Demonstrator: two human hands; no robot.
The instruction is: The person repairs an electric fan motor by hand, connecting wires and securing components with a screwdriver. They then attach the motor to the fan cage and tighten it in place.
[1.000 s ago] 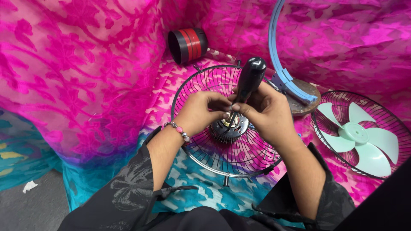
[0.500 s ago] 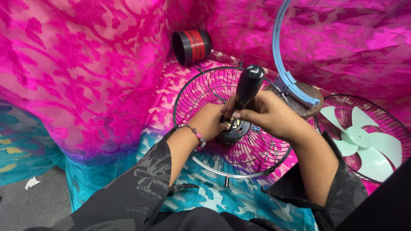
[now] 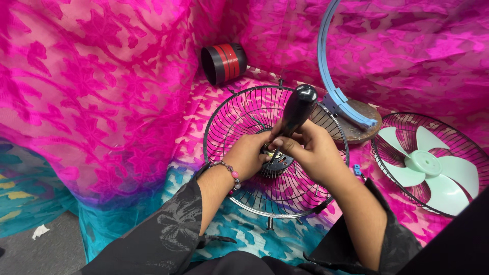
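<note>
While the wire fan guard (image 3: pixel 239 147) has kept its place on the pink cloth (image 3: pixel 102 102), both hands have slid a little leftward since a second ago and now crowd tighter over its hub, so the work there looks well engaged. The left hand (image 3: pixel 250 155) curls its fingers shut against the hub's near side. Just right of them, the right hand (image 3: pixel 310 153) is closed round the screwdriver (image 3: pixel 297 113), handle upright above the fingertips, tip hidden.

Screwdriver (image 3: pixel 297 113) more upright than earlier, hands (image 3: pixel 310 150) slightly lower.
</note>
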